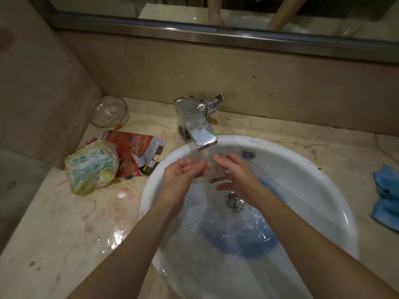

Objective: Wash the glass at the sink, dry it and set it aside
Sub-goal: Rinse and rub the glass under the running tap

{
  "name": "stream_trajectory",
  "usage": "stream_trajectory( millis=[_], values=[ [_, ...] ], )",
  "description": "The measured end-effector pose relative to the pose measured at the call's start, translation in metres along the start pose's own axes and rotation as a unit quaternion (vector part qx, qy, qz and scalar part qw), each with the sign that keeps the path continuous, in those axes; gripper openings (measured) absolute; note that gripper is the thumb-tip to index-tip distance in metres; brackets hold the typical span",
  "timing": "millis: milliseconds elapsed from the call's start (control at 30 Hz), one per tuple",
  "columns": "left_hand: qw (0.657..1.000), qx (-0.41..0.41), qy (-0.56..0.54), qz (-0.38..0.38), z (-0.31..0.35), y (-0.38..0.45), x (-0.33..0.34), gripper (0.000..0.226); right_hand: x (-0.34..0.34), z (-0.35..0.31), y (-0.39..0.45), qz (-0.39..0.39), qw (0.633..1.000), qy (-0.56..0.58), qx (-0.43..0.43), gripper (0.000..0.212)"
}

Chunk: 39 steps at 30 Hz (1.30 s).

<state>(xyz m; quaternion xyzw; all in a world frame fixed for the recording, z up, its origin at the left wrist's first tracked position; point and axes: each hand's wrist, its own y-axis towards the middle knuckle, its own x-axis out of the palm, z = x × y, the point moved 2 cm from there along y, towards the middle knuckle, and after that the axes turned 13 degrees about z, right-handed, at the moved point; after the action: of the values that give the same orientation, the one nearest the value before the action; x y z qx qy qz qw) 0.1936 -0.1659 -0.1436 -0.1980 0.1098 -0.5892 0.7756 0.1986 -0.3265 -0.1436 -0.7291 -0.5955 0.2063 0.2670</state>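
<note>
Glass: a clear tumbler, hard to make out through the running water, was held between the two hands over the back part of the basin, directly under the spout.
Left hand: palm turned up and fingers curled round the left side of the glass, gripping it.
Right hand: fingers spread and nearly straight, laid against the right side of the glass; the blur and the water made it impossible to tell whether they clasped it.
Faucet: a square chrome tap with a side lever, mounted behind the basin; a stream of water fell from its spout onto the glass and hands.
Sink: a round white basin set into a marble counter; bluish water pooled around the metal drain.
Blue cloth: crumpled on the counter at the right edge of the view, well apart from the hands.
Glass bowl: clear and shallow, stood in the back left corner of the counter.
Carton: flattened orange cardboard, lay left of the basin.
Plastic packet: a crumpled green-and-white wrapper, partly over the carton.
</note>
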Motion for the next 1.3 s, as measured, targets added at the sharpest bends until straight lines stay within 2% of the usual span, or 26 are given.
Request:
stream_trajectory(
  millis=[133,267,367,500,667,800,900,1033,1100,1200,1300],
  values=[
    [1.0,-0.008,0.001,-0.007,0.001,0.0,0.002,0.015,0.0,0.001,-0.001,0.014,1.0,0.01,-0.026,0.04],
    [0.998,0.029,0.051,-0.02,0.008,-0.004,0.007,0.026,0.001,0.002,0.002,0.052,0.998,0.009,-0.024,0.036],
    [0.993,0.059,0.099,-0.03,0.008,-0.005,0.007,0.034,0.0,0.001,0.006,0.099,0.995,0.0,-0.011,0.044],
    [0.975,0.135,0.174,-0.023,0.005,-0.006,0.006,0.017,0.001,-0.004,0.008,0.104,0.994,-0.025,0.021,0.056],
    [0.985,0.098,0.143,0.009,0.004,-0.004,0.008,0.011,0.006,-0.002,0.005,0.079,0.995,-0.018,0.05,0.056],
    [0.989,0.073,0.128,0.012,0.002,-0.003,0.008,0.012,0.004,-0.001,0.0,0.042,0.999,0.025,0.024,0.03],
    [0.992,0.062,0.109,0.002,0.001,-0.003,0.006,0.011,0.002,0.002,-0.003,0.04,0.999,0.034,0.003,0.03],
    [0.99,0.062,0.124,-0.032,0.005,-0.005,0.008,0.031,0.004,0.006,-0.004,0.07,0.997,0.024,0.011,0.038],
    [0.979,0.1,0.171,-0.036,0.008,-0.011,0.009,0.041,0.005,0.008,-0.003,0.087,0.995,0.039,0.041,0.04],
    [0.961,0.17,0.22,0.008,0.006,-0.014,0.006,0.058,0.006,0.01,-0.002,0.095,0.989,0.073,0.088,0.038],
    [0.98,0.115,0.164,0.012,-0.001,-0.012,0.005,0.075,0.007,0.012,-0.002,0.082,0.985,0.09,0.125,0.035]
  ],
)
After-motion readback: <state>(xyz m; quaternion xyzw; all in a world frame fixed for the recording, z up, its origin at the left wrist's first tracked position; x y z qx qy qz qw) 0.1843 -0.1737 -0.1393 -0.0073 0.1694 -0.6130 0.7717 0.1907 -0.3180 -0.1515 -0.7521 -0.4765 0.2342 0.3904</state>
